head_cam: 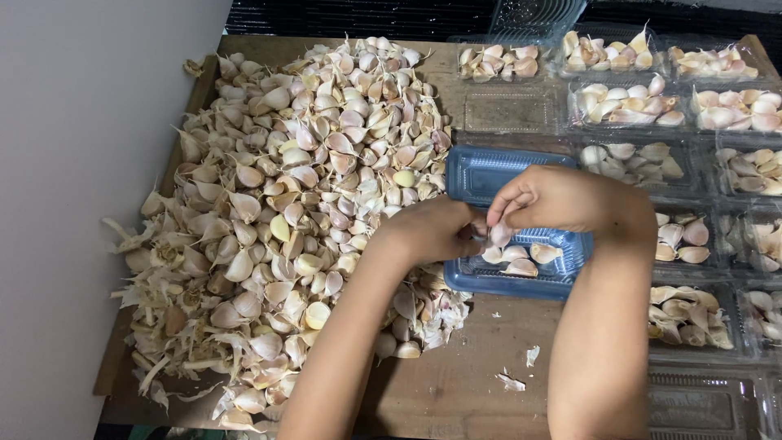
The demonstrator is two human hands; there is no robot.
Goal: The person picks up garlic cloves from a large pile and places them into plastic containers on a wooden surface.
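Garlic cloves [516, 254] lie in a small blue plastic tray [505, 175] on the wooden table [456, 383], and both hands meet over it. The right hand [550, 200] has its fingertips pinched together on one clove [498, 235] just above the tray; the left hand [432, 232] is curled beside it, touching the same spot, though I cannot tell whether its fingers are closed on anything. To the left spreads a big heap of loose cloves [301, 187] and papery skins [163, 342]. To the right stand rows of clear trays [627, 106], most already holding cloves, one or two empty.

As I judge it, the pinched clove could slip, since only the fingertips hold it, and drop onto the table instead of into the tray. The heap's edge lies close against the left wrist, so a sweep of the forearm could push cloves off the table's front edge. Loose skins may also drift into the tray.
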